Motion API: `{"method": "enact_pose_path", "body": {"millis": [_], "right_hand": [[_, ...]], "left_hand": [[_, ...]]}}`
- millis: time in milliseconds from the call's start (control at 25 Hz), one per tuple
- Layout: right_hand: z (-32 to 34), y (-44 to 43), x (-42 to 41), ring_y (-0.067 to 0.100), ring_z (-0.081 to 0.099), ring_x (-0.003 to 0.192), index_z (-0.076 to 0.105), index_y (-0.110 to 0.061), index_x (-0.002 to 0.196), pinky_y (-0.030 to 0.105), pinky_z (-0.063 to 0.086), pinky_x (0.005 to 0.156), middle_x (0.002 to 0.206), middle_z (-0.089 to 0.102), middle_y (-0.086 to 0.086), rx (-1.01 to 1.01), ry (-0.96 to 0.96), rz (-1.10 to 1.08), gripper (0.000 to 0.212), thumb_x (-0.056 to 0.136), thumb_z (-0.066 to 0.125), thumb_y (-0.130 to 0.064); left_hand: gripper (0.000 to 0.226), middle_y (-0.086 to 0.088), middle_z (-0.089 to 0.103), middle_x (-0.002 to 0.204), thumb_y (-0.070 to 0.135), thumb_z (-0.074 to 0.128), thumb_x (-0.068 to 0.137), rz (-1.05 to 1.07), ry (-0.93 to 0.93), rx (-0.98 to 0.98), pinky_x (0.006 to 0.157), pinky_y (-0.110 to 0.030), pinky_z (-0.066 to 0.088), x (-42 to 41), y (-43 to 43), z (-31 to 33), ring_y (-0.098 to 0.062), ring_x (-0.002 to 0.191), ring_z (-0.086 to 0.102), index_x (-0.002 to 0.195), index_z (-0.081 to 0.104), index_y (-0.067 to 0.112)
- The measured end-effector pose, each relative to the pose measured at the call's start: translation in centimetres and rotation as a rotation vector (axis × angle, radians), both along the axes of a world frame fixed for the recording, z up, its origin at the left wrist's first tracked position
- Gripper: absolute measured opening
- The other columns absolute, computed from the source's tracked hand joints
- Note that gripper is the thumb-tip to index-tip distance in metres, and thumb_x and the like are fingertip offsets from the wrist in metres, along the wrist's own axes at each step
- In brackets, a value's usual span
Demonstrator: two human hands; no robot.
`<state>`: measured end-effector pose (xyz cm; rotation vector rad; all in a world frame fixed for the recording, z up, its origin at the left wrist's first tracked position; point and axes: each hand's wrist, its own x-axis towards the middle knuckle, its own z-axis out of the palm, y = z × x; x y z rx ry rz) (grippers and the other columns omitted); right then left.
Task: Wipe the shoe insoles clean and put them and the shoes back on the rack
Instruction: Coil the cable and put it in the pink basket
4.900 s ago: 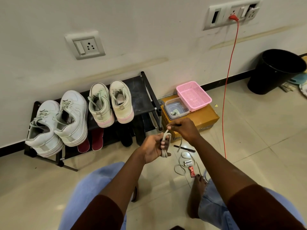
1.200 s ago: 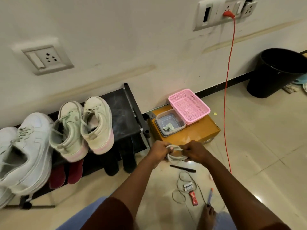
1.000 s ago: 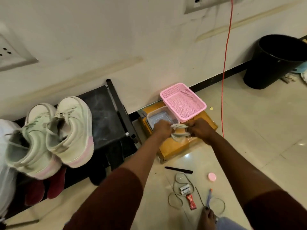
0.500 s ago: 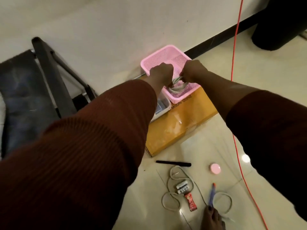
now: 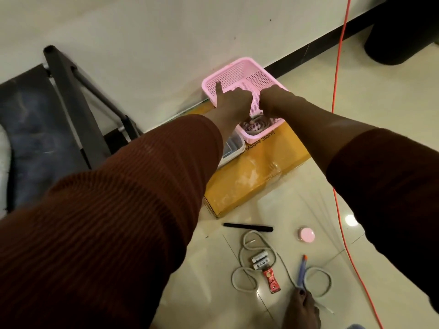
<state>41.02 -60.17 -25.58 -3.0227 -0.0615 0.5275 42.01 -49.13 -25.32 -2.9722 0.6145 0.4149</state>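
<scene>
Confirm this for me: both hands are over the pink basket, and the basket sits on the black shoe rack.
Not quite. Both the left hand and right hand are over the pink basket, but the head view shows the basket resting on the yellow cardboard box beside the wall. The black shoe rack stands apart from it on the other side of the left arm.
</scene>
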Motion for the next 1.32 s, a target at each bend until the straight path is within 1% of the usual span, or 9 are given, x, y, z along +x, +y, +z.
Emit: {"method": "enact_pose_path", "body": {"millis": [120, 200, 280, 440, 640, 760, 880, 1120, 1320], "right_hand": [[2.9, 0.8, -1.3, 0.034, 0.06, 0.1, 0.057, -0.002, 0.118, 0.041, 0.05, 0.088, 0.117, 0.058, 0.019, 0.077, -0.183, -0.158, 0.031, 0.087, 0.056, 0.0], [4.7, 1.5, -3.8, 0.034, 0.062, 0.097, 0.063, -0.002, 0.113, 0.042, 0.052, 0.086, 0.113, 0.061, 0.02, 0.174, -0.329, -0.243, 0.028, 0.086, 0.059, -0.004], [5.2, 2.1, -8.0, 0.034, 0.063, 0.092, 0.067, -0.002, 0.104, 0.042, 0.054, 0.08, 0.103, 0.067, 0.019, 0.216, -0.536, -0.25, 0.022, 0.083, 0.063, -0.007], [3.5, 3.1, -17.7, 0.034, 0.062, 0.066, 0.07, -0.003, 0.077, 0.031, 0.048, 0.055, 0.074, 0.067, 0.017, 0.222, -0.828, -0.117, 0.014, 0.069, 0.059, -0.004], [-4.0, 4.4, -27.6, 0.033, 0.06, 0.06, 0.07, -0.003, 0.075, 0.032, 0.048, 0.052, 0.068, 0.066, 0.015, 0.265, -0.542, -0.169, 0.024, 0.06, 0.053, 0.006], [-9.2, 5.4, -31.0, 0.037, 0.06, 0.068, 0.071, -0.004, 0.077, 0.035, 0.047, 0.054, 0.072, 0.064, 0.016, 0.291, -0.204, -0.303, 0.018, 0.065, 0.062, 0.006], [-12.7, 6.2, -32.6, 0.037, 0.058, 0.085, 0.071, -0.003, 0.087, 0.037, 0.046, 0.067, 0.085, 0.064, 0.018, 0.292, -0.027, -0.439, 0.015, 0.079, 0.059, -0.003], [-16.2, 8.0, -33.3, 0.035, 0.055, 0.082, 0.066, 0.0, 0.084, 0.036, 0.045, 0.064, 0.084, 0.06, 0.018, 0.298, -0.034, -0.553, 0.018, 0.081, 0.048, 0.0], [-16.1, 8.0, -34.2, 0.037, 0.056, 0.083, 0.067, 0.0, 0.084, 0.036, 0.043, 0.063, 0.086, 0.062, 0.02, 0.367, -0.057, -0.623, 0.019, 0.083, 0.047, 0.001]], "left_hand": [[0.023, -0.005, 0.066, 0.111, 0.024, 0.058, 0.09, 0.057, -0.034, -0.215, 0.111, -0.049, 0.024, -1.6, 0.0, 1.6, -0.027, 0.111, 0.056, 0.11, 0.064, 0.013], [0.023, -0.006, 0.069, 0.106, 0.024, 0.053, 0.093, 0.125, -0.066, -0.435, 0.09, -0.037, 0.045, -4.4, 0.3, 2.6, -0.025, 0.1, 0.062, 0.108, 0.068, 0.014], [0.024, -0.008, 0.071, 0.098, 0.018, 0.049, 0.093, 0.19, -0.104, -0.643, 0.068, -0.033, 0.047, -8.6, 0.7, 3.1, -0.027, 0.09, 0.063, 0.101, 0.072, 0.013], [0.018, -0.01, 0.069, 0.084, 0.018, 0.054, 0.087, 0.124, -0.213, -0.825, 0.064, -0.035, 0.05, -17.9, 2.6, 2.5, -0.031, 0.082, 0.061, 0.089, 0.07, 0.011], [0.013, -0.001, 0.07, 0.079, 0.024, 0.059, 0.084, 0.103, -0.173, -0.672, 0.063, -0.027, 0.051, -26.4, 5.4, -3.5, -0.024, 0.08, 0.064, 0.082, 0.07, 0.016], [0.02, -0.003, 0.068, 0.102, 0.025, 0.052, 0.093, 0.249, 0.099, -0.502, 0.076, -0.03, 0.049, -29.2, 7.1, -8.0, -0.023, 0.102, 0.059, 0.103, 0.067, 0.016], [0.024, -0.005, 0.064, 0.111, 0.02, 0.043, 0.097, 0.366, 0.261, -0.331, 0.079, -0.031, 0.048, -30.6, 8.3, -12.4, -0.022, 0.103, 0.059, 0.11, 0.062, 0.014], [0.026, -0.012, 0.064, 0.108, 0.031, 0.053, 0.093, 0.445, 0.416, -0.238, 0.077, -0.034, 0.048, -30.3, 6.3, -16.3, -0.029, 0.1, 0.061, 0.105, 0.062, 0.009], [0.024, -0.016, 0.065, 0.109, 0.022, 0.054, 0.092, 0.495, 0.484, -0.247, 0.081, -0.034, 0.048, -29.6, 5.7, -16.8, -0.032, 0.103, 0.061, 0.106, 0.064, 0.006]]}}
